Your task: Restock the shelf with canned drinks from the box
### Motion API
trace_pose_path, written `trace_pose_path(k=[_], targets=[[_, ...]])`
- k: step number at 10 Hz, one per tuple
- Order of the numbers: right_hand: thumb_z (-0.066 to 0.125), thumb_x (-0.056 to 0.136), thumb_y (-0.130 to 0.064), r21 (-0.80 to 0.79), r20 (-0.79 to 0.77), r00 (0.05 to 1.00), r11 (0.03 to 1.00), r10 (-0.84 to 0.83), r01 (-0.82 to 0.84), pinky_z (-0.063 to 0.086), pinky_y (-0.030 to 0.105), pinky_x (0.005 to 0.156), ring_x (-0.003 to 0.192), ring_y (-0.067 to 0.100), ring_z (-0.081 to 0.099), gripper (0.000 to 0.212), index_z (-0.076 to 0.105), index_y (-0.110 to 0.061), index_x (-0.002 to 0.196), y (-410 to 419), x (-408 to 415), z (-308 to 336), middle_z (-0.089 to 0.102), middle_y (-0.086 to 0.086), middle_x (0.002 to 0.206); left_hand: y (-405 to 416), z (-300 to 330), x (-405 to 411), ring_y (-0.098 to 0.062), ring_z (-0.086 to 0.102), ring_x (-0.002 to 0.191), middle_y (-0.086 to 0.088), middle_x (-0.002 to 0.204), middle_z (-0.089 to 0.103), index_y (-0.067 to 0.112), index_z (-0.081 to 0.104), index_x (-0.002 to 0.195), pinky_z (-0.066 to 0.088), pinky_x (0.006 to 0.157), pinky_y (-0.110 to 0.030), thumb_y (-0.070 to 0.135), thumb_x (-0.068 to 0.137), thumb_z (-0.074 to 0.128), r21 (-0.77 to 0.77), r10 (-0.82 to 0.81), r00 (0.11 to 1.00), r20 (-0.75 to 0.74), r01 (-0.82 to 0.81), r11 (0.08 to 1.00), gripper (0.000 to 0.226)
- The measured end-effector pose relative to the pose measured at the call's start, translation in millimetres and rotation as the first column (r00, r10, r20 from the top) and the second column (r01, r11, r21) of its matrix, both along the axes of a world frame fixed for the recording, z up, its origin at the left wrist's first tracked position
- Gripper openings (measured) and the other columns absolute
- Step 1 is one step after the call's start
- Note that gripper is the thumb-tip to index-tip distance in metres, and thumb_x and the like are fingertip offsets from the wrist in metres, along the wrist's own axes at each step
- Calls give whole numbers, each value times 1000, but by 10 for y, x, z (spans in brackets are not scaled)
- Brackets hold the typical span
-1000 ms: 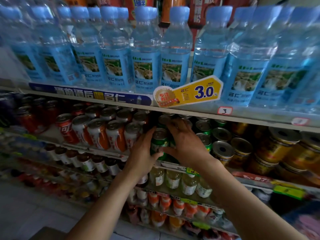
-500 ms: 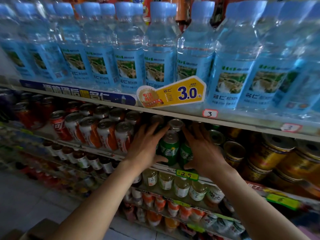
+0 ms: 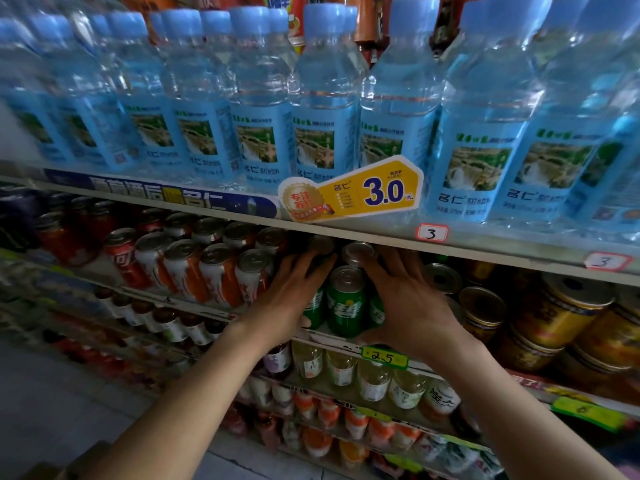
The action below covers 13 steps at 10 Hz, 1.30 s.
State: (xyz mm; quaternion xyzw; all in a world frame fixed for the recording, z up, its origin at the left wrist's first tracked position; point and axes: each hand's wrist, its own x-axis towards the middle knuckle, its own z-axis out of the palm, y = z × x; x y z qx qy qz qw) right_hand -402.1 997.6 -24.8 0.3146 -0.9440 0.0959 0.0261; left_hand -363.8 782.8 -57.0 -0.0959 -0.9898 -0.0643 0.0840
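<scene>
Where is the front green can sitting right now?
In the head view, the front green can stands on the second shelf between the left hand and right hand, just above the green 2.5 price tag.

Yellow price sign (image 3: 356, 190) reads "3.0"; green shelf tag (image 3: 383, 357) "2.5".

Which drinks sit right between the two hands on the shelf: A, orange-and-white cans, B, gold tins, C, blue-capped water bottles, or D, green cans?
D: the left hand and right hand press in from either side of the green cans, on the shelf under the water bottles.
</scene>
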Motion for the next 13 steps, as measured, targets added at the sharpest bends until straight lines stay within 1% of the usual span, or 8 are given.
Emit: trace_pose_path(k=[1,3,6,7,10,11,12,13], targets=[[79,58,-65,27,-76,996,999,40,-38,26,51,118,147,31,14,120,13,-36,154,-150,18,-84,16,-3,159,-12,-26,-14,-26,6,148,2,158,2,26,8,154,27,119,-41,13,64,87,44,-5,1000,-8,5,999,120],[82,63,-55,71,-177,984,997,1,12,33,50,112,140,33,37,104,32,-31,151,-192,-36,-186,37,2,154,-7,10,-45,-23,10,147,6,158,6,28,14,154,28,118,-37,10,61,89,71,-13,1000,-15,14,997,121],[78,55,-68,159,-190,982,986,-25,56,26,63,112,143,36,31,119,23,-27,152,-287,-63,-183,31,4,156,68,161,-70,-27,4,148,5,159,-2,27,3,155,35,114,-40,8,66,84,-104,54,997,58,-48,993,122],[78,56,-68,168,-192,981,984,-24,57,26,61,111,143,35,29,118,19,-31,152,-279,-103,-191,29,1,157,53,144,-97,-25,-1,149,5,161,-3,26,2,155,24,120,-36,6,68,82,-97,40,998,52,-35,995,120],[75,57,-72,112,-122,992,993,-14,28,15,62,116,148,34,16,123,8,-33,153,-273,-97,-162,16,2,161,37,94,-76,-23,8,150,2,162,6,25,8,155,33,115,-41,13,63,88,-75,32,998,50,-28,997,123],[66,67,-76,2,-117,993,1000,13,-13,14,54,118,149,28,18,110,14,-32,154,-221,-41,-60,21,-1,160,42,122,15,-22,14,149,-1,161,14,21,17,154,25,120,-35,25,58,92,-11,-22,999,-45,22,1000,122],[57,87,-60,-161,-198,977,981,73,-106,35,44,113,140,26,35,75,32,-28,150,-245,41,8,40,-1,151,49,227,170,-18,31,142,2,153,34,23,33,149,32,117,-35,31,66,86,113,22,984,-178,-2,994,99],[54,95,-34,-354,-214,961,903,173,-242,54,41,90,118,27,56,39,55,-23,132,-328,113,53,61,2,128,-24,344,381,-15,52,124,4,132,57,24,55,131,48,101,-35,27,78,76,212,132,950,-284,-72,975,57]])
